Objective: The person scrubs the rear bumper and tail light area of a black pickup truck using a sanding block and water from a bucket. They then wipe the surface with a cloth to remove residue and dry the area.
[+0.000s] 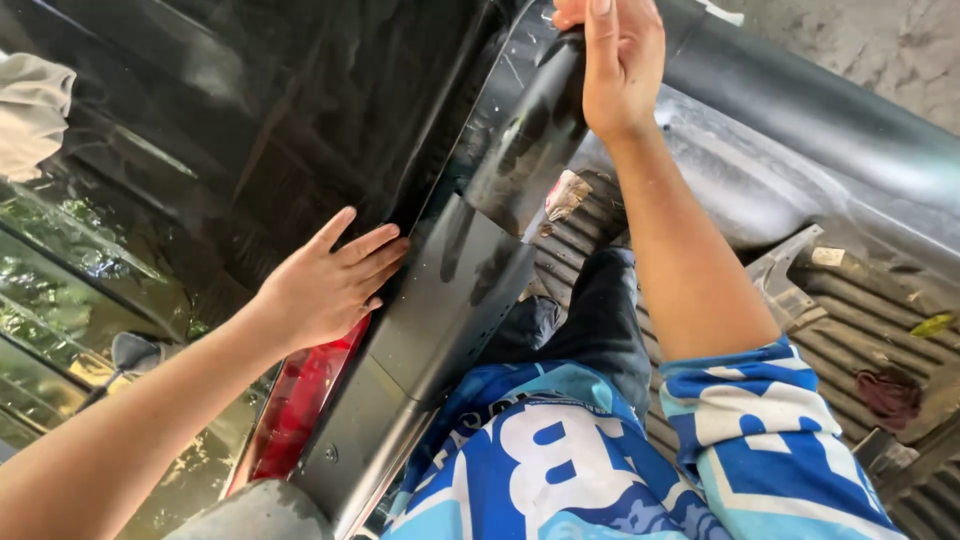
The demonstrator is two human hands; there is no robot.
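Your left hand (325,285) is lying on the glossy black body panel (300,110), smooth painted metal that is mirroring trees. Your right hand (615,60) is gripping the bed rail (520,130), scuffed, dusty black. The tail light (300,400) is showing glossy red plastic. The ribbed bed floor (860,320) is looking matt and grimy. Your sleeve (760,440) is showing smooth printed cloth.

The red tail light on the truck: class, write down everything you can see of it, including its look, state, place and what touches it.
The tail light is a glossy red lens, plastic by its look, standing upright at the rear corner of a shiny black truck body. Only a narrow strip shows; the left forearm hides its upper left part. It is unlit and looks unbroken. Its right edge meets the black bed rail. The left hand lies flat just above it, the heel of the palm at its top edge; whether they touch cannot be told. The right hand is well away, up on the rail.
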